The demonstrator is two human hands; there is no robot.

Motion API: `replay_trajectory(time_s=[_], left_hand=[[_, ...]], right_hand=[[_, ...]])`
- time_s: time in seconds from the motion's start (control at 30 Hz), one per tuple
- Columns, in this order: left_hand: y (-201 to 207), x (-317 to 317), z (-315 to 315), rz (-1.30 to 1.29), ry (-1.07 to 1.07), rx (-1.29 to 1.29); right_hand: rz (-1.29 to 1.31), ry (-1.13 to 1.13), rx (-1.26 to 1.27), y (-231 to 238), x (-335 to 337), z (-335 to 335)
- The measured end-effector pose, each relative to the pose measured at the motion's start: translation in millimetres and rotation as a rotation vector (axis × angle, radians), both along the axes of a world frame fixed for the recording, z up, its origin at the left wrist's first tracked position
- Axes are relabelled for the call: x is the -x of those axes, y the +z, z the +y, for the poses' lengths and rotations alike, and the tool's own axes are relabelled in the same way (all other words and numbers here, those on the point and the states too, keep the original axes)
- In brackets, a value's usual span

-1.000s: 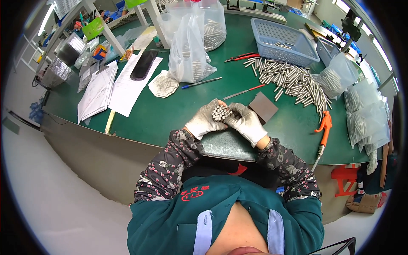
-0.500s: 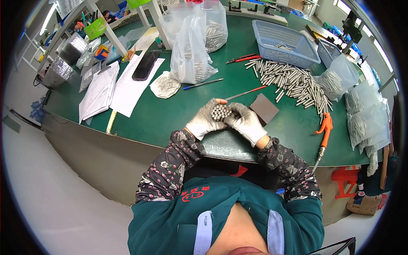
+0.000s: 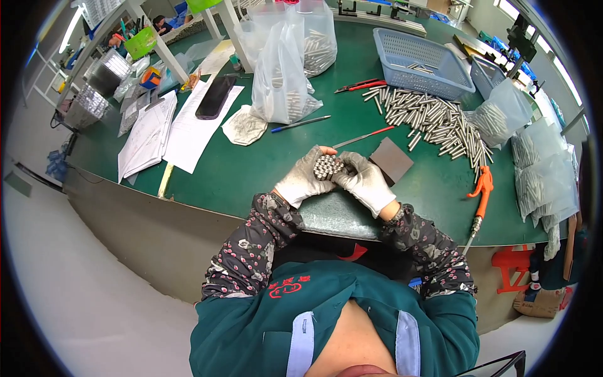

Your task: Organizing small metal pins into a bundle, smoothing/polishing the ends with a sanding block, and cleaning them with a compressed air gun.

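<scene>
Bright, fairly even light; a white tube lamp (image 3: 70, 30) glows toward 10 o'clock, pale panes (image 3: 506, 8) between 1 and 2. Glare whitens the tabletop (image 3: 342, 215) toward 4. Central metal rods (image 3: 327, 168) glint; fisheye edges bend into black.

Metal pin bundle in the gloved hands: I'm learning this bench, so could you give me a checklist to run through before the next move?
1. Bundle supported from both sides: ok, the left hand and right hand both hold the metal pin bundle.
2. Pin ends level: cannot tell, too small to judge.
3. Fingers fully covered: not ok, a bare fingertip shows at the bundle's far side.
4. Loose pins apart from the hands: ok, heaped beside the blue basket.
5. Dark square plate free of the right hand: cannot tell, they overlap in view.
6. Orange air gun clear: ok, well to the right.
</scene>
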State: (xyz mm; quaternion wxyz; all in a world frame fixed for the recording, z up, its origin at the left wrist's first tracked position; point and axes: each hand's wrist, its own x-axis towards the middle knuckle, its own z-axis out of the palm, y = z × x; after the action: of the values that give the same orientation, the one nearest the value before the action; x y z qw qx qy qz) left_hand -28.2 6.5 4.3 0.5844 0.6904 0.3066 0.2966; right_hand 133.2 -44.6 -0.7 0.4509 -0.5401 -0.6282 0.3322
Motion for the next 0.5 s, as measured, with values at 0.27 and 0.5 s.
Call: replay_trajectory(time_s=[0.27, 0.5], left_hand=[[-12, 2, 4, -0.061, -0.028, -0.011], [-8, -1, 2, -0.003, 0.010, -0.028]], right_hand=[[0.007, 0.005, 0.012, -3, 0, -2], [-0.008, -0.027, 0.012, -2, 1, 0]])
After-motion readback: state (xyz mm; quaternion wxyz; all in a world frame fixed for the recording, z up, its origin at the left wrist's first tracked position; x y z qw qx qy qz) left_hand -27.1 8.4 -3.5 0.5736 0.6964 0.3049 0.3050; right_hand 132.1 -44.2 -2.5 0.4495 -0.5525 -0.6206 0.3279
